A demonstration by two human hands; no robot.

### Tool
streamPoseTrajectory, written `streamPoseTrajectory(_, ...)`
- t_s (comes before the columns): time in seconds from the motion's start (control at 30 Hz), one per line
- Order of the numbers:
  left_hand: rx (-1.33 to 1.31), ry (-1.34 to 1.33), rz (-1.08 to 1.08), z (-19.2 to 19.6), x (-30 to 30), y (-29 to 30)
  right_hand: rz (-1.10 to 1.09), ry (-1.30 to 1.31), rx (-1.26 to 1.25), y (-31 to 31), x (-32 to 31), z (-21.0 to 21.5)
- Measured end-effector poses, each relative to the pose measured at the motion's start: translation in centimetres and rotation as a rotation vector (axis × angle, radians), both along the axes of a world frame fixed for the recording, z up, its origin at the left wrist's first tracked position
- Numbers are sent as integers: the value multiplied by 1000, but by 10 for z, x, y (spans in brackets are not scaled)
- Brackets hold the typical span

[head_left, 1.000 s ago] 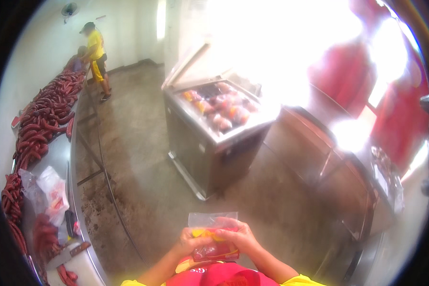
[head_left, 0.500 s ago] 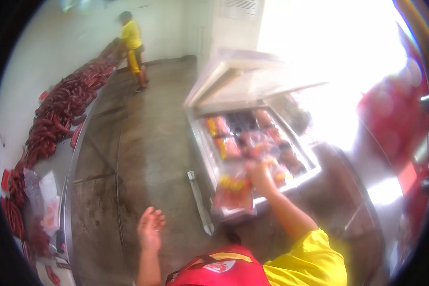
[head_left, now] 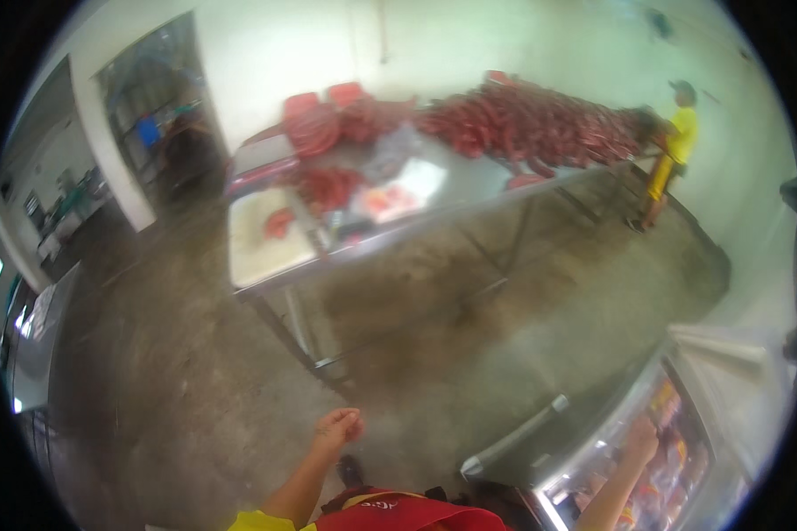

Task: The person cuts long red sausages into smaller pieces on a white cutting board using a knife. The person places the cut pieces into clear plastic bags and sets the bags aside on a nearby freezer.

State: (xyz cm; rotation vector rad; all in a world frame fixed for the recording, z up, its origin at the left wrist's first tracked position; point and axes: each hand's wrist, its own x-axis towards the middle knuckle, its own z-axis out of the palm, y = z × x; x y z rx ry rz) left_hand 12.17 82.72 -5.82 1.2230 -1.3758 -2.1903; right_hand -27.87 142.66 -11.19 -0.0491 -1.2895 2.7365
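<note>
My right arm reaches over the open chest freezer (head_left: pixel 549 509) at the lower right. Its hand (head_left: pixel 642 440) is closed above the packs; motion blur hides what, if anything, it holds. Clear plastic packs of reddish meat (head_left: pixel 664 403), some with yellow labels, lie inside the freezer. The freezer's pale lid (head_left: pixel 735 372) stands raised on the far right side. My left hand (head_left: pixel 341 427) hangs in front of me over the floor, its fingers curled together with nothing visible in them.
A long metal table (head_left: pixel 434 211) bears a big heap of dark red sausages (head_left: pixel 531 124), a white cutting board (head_left: pixel 261 239) and plastic bags (head_left: pixel 403 150). A co-worker in yellow (head_left: pixel 677 142) stands at its far right end. Another metal table (head_left: pixel 40 354) is at left.
My view has swung left, so the freezer now sits at the lower right. Earlier my right hand held a pack over the freezer's near edge. My left hand's spread fingers have curled.
</note>
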Motion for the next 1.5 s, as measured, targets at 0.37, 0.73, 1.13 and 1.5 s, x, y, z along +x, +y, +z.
streamPoseTrajectory(0.37,-209,41,422,31,210,-225,651,-140,591,-675,239,132)
streamPoseTrajectory(0.73,-864,98,37,59,81,-477,352,688,1615,-946,187,107)
streamPoseTrajectory(1.13,-1219,-616,-712,95,-167,-563,348,518,1480,-940,174,162)
streamPoseTrajectory(1.5,-1662,19,-974,82,-144,-676,94,-38,917,-903,265,195)
